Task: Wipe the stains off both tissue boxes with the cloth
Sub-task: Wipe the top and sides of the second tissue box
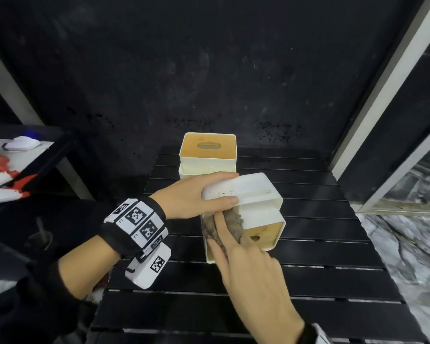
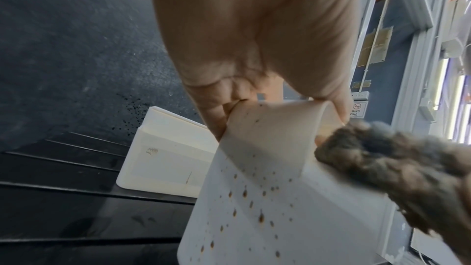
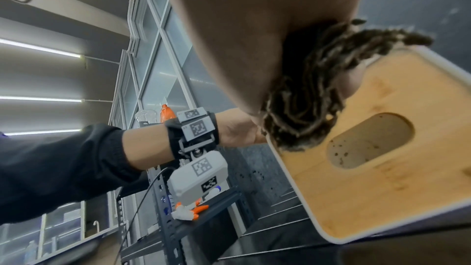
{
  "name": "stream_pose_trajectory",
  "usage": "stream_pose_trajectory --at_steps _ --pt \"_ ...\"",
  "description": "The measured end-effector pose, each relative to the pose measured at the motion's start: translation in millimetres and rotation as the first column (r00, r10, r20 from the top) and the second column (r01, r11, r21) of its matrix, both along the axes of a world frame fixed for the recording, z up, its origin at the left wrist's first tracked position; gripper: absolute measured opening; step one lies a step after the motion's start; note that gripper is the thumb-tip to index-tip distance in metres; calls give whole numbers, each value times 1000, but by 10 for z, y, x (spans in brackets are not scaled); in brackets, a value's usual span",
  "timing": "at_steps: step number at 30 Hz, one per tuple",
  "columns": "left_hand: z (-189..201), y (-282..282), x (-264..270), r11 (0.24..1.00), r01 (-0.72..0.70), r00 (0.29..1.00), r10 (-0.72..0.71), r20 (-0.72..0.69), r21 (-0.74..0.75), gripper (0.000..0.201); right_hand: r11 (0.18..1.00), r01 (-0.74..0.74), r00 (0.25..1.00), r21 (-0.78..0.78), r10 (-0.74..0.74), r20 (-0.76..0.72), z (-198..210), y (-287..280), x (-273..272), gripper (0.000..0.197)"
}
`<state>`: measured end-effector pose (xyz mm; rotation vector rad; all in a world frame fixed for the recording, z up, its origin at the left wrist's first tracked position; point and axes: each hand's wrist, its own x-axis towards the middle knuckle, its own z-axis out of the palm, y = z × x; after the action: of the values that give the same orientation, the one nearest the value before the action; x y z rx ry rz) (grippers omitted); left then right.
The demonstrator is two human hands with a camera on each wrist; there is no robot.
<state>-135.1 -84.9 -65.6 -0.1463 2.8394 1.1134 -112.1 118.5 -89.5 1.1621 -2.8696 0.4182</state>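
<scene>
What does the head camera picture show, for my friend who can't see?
A left hand grips a tipped white tissue box while the right hand presses a shaggy brown cloth against it. A second white, wooden-topped box stands upright behind, on a black slatted table.
</scene>
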Motion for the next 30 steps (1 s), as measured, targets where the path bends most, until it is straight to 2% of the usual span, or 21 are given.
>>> stream_pose_trajectory --at_steps 2,4,7,9,11,15,17,19,22,26,30 --pt "-3 0 0 1000 -2 1000 2 7 -2 83 999 24 1000 21 -24 1 45 75 -41 58" --pt "-3 -6 3 1000 -8 1000 8 6 1 79 998 66 991 -11 -67 -120 -5 42 -124 55" --pt "5 -5 5 1000 -6 1000 6 2 -3 76 999 3 986 -43 -10 -164 -85 -66 -125 57" --pt "9 -2 3 1000 -2 1000 2 1 -7 79 1000 -10 993 -14 8 -122 -83 -48 -49 61" --pt "0 3 -4 1000 4 1000 -4 7 -5 80 1000 9 1000 14 -9 -29 -8 44 33 56" --pt "0 6 6 1000 -6 1000 6 7 -2 81 1000 13 985 -21 -16 -175 -11 95 -107 51" --pt "14 14 10 1000 -12 1000 12 10 -4 74 999 21 979 -47 -30 -202 -23 31 -147 50" --pt "18 12 8 1000 -11 1000 11 10 -14 71 999 3 981 -35 -10 -194 -64 -16 -96 51" --pt "6 3 1 1000 7 1000 -7 9 -11 80 997 -49 994 -55 43 -102 -68 96 -12 54" --pt "30 28 10 1000 1 1000 -1 4 3 78 998 10 983 -69 -23 -180 0 102 -146 49" --pt "57 42 13 1000 0 1000 0 9 -10 75 1000 -18 990 -14 16 -138 -103 -34 -138 58"
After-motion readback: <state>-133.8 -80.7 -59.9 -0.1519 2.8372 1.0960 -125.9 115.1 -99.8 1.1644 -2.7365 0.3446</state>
